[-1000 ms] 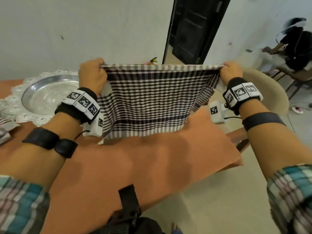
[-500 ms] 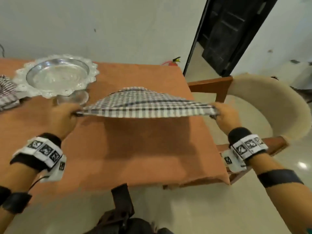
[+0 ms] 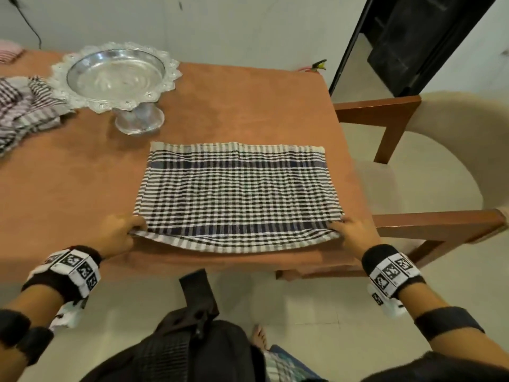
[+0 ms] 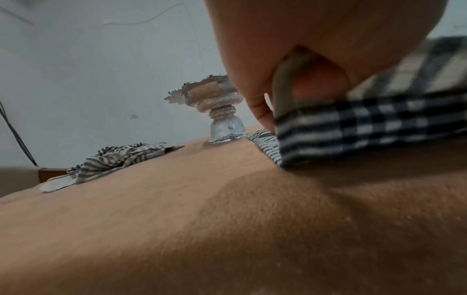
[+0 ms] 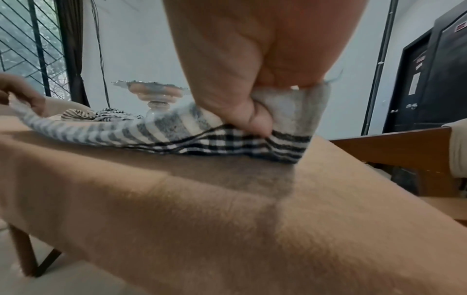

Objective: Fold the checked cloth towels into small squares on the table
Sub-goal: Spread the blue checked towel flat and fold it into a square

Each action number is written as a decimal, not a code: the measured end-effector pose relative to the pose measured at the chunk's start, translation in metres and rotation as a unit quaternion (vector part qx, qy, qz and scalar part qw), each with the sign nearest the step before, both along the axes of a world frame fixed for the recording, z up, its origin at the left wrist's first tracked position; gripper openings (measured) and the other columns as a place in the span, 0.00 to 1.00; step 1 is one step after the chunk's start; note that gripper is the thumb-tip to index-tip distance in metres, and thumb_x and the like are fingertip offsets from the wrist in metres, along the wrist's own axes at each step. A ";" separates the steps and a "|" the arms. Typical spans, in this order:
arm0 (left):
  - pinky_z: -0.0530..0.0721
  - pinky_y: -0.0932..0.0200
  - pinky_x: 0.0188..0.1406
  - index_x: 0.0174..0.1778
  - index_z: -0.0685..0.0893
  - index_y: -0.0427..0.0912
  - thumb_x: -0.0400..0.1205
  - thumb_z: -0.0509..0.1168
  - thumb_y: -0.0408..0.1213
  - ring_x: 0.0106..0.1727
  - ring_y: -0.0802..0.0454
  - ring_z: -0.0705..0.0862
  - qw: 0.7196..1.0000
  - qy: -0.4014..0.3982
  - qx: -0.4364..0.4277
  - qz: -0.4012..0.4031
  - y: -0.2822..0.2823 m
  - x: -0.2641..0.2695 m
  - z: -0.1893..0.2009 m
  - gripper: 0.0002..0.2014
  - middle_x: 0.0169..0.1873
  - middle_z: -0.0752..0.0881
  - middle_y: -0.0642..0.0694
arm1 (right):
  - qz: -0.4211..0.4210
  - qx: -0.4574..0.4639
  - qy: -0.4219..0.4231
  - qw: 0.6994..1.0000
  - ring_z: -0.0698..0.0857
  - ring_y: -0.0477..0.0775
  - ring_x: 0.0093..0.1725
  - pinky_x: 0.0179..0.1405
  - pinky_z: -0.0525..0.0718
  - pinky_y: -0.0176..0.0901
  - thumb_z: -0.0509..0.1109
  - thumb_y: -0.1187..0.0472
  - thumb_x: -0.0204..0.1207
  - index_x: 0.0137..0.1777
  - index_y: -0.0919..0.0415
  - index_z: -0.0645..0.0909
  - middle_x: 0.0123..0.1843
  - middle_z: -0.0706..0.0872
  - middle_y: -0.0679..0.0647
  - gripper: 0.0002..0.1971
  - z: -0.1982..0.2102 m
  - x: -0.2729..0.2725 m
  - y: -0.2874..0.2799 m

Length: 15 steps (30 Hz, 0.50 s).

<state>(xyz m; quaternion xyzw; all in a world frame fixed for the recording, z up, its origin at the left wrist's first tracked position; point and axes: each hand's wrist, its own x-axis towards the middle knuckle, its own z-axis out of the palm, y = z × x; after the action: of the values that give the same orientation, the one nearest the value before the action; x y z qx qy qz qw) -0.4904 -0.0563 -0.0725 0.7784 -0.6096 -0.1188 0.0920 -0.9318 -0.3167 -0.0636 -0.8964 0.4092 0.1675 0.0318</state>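
A black-and-white checked towel (image 3: 237, 194) lies spread flat on the orange table (image 3: 82, 175), near its right front corner. My left hand (image 3: 125, 230) pinches the towel's near left corner, seen close in the left wrist view as checked cloth (image 4: 366, 121) held under the fingers (image 4: 257, 103). My right hand (image 3: 348, 230) pinches the near right corner, where thumb and fingers (image 5: 255, 119) hold the towel's white edge (image 5: 298, 111) slightly lifted off the table. The near edge sags a little above the tabletop between both hands.
A silver pedestal tray (image 3: 115, 75) stands at the back left of the table. A crumpled pile of checked towels (image 3: 24, 106) lies at the far left. A wooden chair with cream cushion (image 3: 429, 166) sits right of the table. A dark doorway (image 3: 413, 37) is behind.
The towel, held up in the air a second ago, swung down and now lies flat on the table. Both hands came down and toward me with the same corners.
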 end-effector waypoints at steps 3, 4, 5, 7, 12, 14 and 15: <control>0.69 0.67 0.29 0.37 0.88 0.35 0.60 0.58 0.30 0.33 0.41 0.85 0.998 0.056 0.006 0.024 -0.005 -0.005 0.011 0.15 0.34 0.88 0.38 | -0.028 0.039 0.056 0.997 0.80 0.59 0.65 0.64 0.78 0.48 0.62 0.68 0.76 0.68 0.47 0.77 0.68 0.80 0.54 0.23 0.002 0.002 -0.003; 0.70 0.65 0.30 0.38 0.87 0.33 0.61 0.57 0.34 0.35 0.45 0.83 0.997 0.075 -0.010 0.019 -0.009 -0.009 0.017 0.17 0.36 0.88 0.39 | -0.042 0.072 0.068 0.994 0.80 0.58 0.65 0.65 0.79 0.48 0.63 0.69 0.76 0.67 0.49 0.78 0.68 0.80 0.54 0.22 0.006 0.006 -0.004; 0.72 0.62 0.34 0.40 0.87 0.33 0.63 0.55 0.39 0.37 0.48 0.81 0.996 0.090 -0.023 0.019 -0.014 -0.015 0.023 0.20 0.38 0.87 0.42 | -0.053 0.108 0.080 0.990 0.81 0.58 0.65 0.65 0.79 0.48 0.62 0.70 0.77 0.66 0.53 0.79 0.68 0.81 0.56 0.20 0.011 0.013 -0.004; 0.74 0.58 0.42 0.43 0.86 0.34 0.65 0.52 0.47 0.40 0.50 0.80 0.993 0.111 -0.043 0.026 -0.030 -0.029 0.032 0.25 0.39 0.85 0.46 | -0.055 0.154 0.092 0.982 0.82 0.59 0.62 0.64 0.80 0.49 0.61 0.69 0.78 0.63 0.61 0.82 0.64 0.83 0.59 0.16 0.026 0.036 -0.004; 0.78 0.54 0.46 0.59 0.81 0.36 0.82 0.57 0.35 0.47 0.44 0.82 0.993 0.092 -0.040 0.070 -0.097 -0.071 0.025 0.13 0.53 0.86 0.40 | -0.011 0.106 -0.098 0.989 0.76 0.61 0.68 0.66 0.77 0.56 0.56 0.61 0.81 0.72 0.58 0.72 0.71 0.76 0.58 0.20 0.030 0.139 0.000; 0.79 0.52 0.51 0.68 0.75 0.37 0.83 0.55 0.34 0.53 0.42 0.81 0.990 0.106 0.001 0.092 -0.128 -0.079 0.012 0.17 0.62 0.81 0.39 | 0.031 0.108 -0.132 0.985 0.65 0.62 0.76 0.73 0.69 0.58 0.55 0.63 0.81 0.75 0.63 0.67 0.76 0.69 0.61 0.22 0.017 0.194 0.003; 0.78 0.49 0.60 0.71 0.71 0.38 0.83 0.55 0.35 0.61 0.41 0.79 0.990 0.109 0.025 0.091 -0.143 -0.078 0.004 0.19 0.68 0.77 0.38 | 0.035 0.114 -0.129 0.985 0.61 0.62 0.78 0.74 0.66 0.60 0.55 0.65 0.81 0.76 0.64 0.65 0.79 0.65 0.61 0.23 0.010 0.221 0.004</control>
<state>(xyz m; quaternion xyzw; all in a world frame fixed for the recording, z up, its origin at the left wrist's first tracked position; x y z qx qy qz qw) -0.5687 -0.1993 -0.0685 0.8151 -0.5192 -0.2096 0.1486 -0.7106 -0.3132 -0.0539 -0.9148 0.3484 0.0973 0.1799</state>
